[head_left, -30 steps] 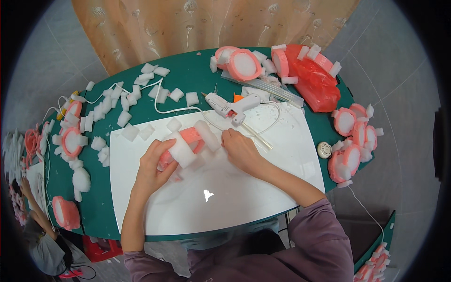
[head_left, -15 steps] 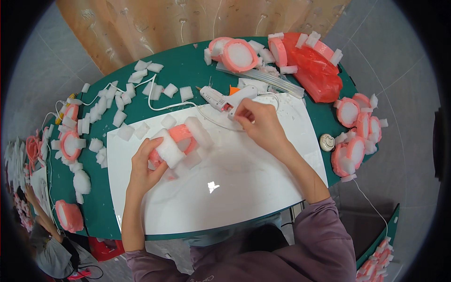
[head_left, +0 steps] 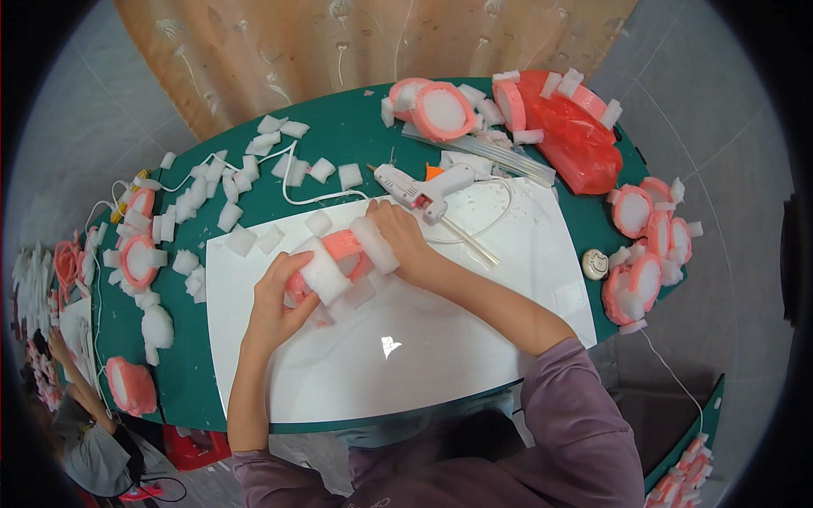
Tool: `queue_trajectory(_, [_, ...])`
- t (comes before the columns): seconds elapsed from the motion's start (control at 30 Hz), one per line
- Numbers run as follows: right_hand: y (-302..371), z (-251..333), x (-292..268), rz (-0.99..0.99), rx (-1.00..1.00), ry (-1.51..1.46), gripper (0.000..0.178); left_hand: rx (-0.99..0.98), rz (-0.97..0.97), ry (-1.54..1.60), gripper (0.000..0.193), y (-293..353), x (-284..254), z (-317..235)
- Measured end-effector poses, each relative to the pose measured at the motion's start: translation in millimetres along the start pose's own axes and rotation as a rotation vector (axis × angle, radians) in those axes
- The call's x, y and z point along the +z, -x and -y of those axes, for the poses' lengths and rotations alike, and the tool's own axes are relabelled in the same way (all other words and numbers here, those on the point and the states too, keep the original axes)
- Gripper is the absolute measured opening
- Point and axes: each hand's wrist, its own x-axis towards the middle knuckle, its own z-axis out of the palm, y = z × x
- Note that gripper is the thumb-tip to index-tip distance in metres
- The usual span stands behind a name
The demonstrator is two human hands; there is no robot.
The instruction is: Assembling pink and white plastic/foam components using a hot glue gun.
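Observation:
My left hand [head_left: 285, 298] is closed round a pink foam ring [head_left: 342, 245] with white foam blocks on its rim, held above the white board [head_left: 457, 356]. One white block [head_left: 326, 273] sits beside my left fingers. My right hand [head_left: 398, 235] grips the white foam block [head_left: 374, 245] at the ring's right side; its fingertips are partly hidden behind that block. Just beyond my right hand lies a white glue gun [head_left: 421, 188], with a clear glue stick [head_left: 471, 243] sticking out of its back. Loose white foam pieces [head_left: 318, 223] rest near the board's far left corner.
Clear glue sticks [head_left: 483, 156] and a red plastic bag [head_left: 572, 144] lie at the back. Pink rings stand in groups at the right [head_left: 648, 245] and left [head_left: 138, 261]. White cable [head_left: 326, 201] crosses the green table [head_left: 203, 339]. Another person's arm [head_left: 80, 381] shows at far left.
My right hand has moved left and nearer, from beside the glue gun's handle to the white block on the ring. The glue gun now lies free of it. My left hand keeps its hold.

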Motion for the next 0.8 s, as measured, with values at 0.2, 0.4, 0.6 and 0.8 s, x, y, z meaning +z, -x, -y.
queue_trajectory(0.2, [27.8, -4.6, 4.8, -0.164, -0.158, -0.144, 0.047, -0.04, 0.021, 0.016, 0.053, -1.6, -4.3, -8.3])
queue_trajectory(0.4, [27.3, -2.5, -7.6, 0.086, -0.031, -0.186, 0.07, -0.03, 0.045, -0.014, 0.053, -1.6, -4.1, -6.7])
queue_trajectory(0.6, [20.1, -3.8, -6.2, 0.049, -0.036, -0.199, 0.077, 0.001, 0.007, -0.01, 0.055, -1.7, -1.8, -2.7])
queue_trajectory(0.8, [21.0, -3.7, -20.2, 0.107, -0.052, -0.208, 0.074, 0.012, 0.008, -0.016, 0.055, -1.2, -2.5, -2.6])
